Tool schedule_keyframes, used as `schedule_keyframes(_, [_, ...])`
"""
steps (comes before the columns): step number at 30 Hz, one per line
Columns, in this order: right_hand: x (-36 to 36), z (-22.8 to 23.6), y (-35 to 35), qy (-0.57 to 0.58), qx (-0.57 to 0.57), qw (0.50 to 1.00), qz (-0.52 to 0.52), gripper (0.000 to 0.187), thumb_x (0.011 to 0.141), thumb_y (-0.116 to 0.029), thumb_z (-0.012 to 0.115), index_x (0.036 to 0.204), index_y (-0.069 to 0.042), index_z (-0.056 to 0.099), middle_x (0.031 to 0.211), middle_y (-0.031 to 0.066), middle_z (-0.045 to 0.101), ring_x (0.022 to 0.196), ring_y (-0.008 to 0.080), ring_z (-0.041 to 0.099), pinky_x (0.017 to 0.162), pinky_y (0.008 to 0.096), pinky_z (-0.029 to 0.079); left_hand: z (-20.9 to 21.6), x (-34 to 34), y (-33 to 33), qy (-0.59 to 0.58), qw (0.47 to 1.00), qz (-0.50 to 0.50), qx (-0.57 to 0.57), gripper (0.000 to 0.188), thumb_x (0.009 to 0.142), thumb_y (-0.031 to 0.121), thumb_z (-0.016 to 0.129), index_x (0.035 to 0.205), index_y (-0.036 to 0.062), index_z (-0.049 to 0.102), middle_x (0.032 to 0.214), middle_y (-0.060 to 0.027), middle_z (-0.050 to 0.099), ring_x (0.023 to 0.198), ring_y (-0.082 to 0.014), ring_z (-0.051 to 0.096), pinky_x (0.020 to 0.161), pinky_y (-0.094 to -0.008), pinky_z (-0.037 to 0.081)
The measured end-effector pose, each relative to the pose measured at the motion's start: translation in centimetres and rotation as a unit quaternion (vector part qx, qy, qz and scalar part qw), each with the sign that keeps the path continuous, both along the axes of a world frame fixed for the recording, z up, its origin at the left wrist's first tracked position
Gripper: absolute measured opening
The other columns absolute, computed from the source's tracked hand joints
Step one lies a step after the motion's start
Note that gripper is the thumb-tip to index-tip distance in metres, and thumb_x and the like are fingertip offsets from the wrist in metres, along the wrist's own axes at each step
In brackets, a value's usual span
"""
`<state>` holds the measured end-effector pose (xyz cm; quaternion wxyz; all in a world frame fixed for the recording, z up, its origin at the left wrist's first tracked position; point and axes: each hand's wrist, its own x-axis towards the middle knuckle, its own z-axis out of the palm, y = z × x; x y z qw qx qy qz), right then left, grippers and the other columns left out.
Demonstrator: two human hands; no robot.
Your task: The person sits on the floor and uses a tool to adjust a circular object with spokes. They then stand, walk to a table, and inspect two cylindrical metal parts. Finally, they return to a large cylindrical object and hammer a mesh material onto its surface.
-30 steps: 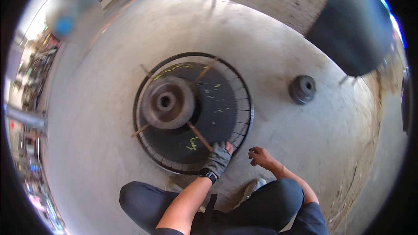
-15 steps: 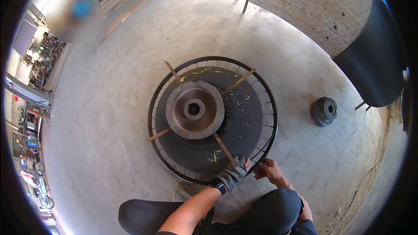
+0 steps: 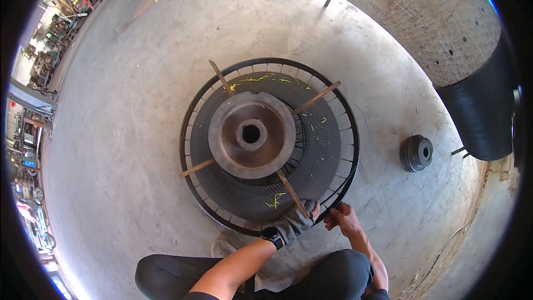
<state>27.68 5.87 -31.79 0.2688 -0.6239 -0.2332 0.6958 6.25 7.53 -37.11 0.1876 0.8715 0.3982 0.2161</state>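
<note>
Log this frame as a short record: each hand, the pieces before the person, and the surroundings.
Left hand: gray glove, dark watch at wrist; at the black ring's near rim, grip unclear
Right hand: bare, at the same rim, right of the left hand; grip unclear
Inside ring: black ridged disc with yellow marks
Above disc: round brownish metal part, central hole; four brown strips radiating around it
Right, on floor: smaller dark round part with a hole
Upper right: wooden surface, black sheet-like piece
</note>
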Motion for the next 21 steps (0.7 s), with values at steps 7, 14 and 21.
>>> schedule_keyframes(7, [1.1, 0.0, 3.0, 0.023, 0.004, 0.999, 0.035, 0.017, 0.102, -0.010, 0.052, 0.107, 0.005, 0.055, 0.081, 0.0180, 0.070, 0.063, 0.0265, 0.070, 0.056, 0.0376, 0.060, 0.5, 1.0, 1.8, -0.014, 0.994, 0.070, -0.083, 0.031, 0.093, 0.021, 0.062, 0.118, 0.0033, 0.060, 0.094, -0.0170, 0.062, 0.086, -0.0361, 0.062, 0.072, -0.0467, 0.049])
schedule_keyframes(14, [2.6, -0.9, 4.4, 0.099, 0.014, 0.994, 0.036, 0.015, 0.103, -0.010, 0.052, 0.104, 0.005, 0.058, 0.083, 0.0157, 0.070, 0.064, 0.0242, 0.070, 0.058, 0.0366, 0.061, 3.4, 2.0, 3.4, 0.062, 0.993, 0.075, -0.063, 0.021, 0.091, 0.020, 0.065, 0.107, 0.0060, 0.064, 0.097, -0.0156, 0.062, 0.087, -0.0382, 0.060, 0.073, -0.0500, 0.047])
schedule_keyframes(21, [2.8, -1.1, 5.1, 0.099, 0.034, 0.994, 0.037, 0.020, 0.104, -0.014, 0.053, 0.100, 0.005, 0.057, 0.079, 0.0144, 0.069, 0.063, 0.0237, 0.071, 0.055, 0.0369, 0.060, 5.4, 2.5, 4.0, 0.181, 0.979, 0.007, 0.095, 0.029, 0.082, 0.012, 0.066, 0.110, 0.0060, 0.065, 0.113, -0.0117, 0.062, 0.100, -0.0333, 0.059, 0.086, -0.0513, 0.047])
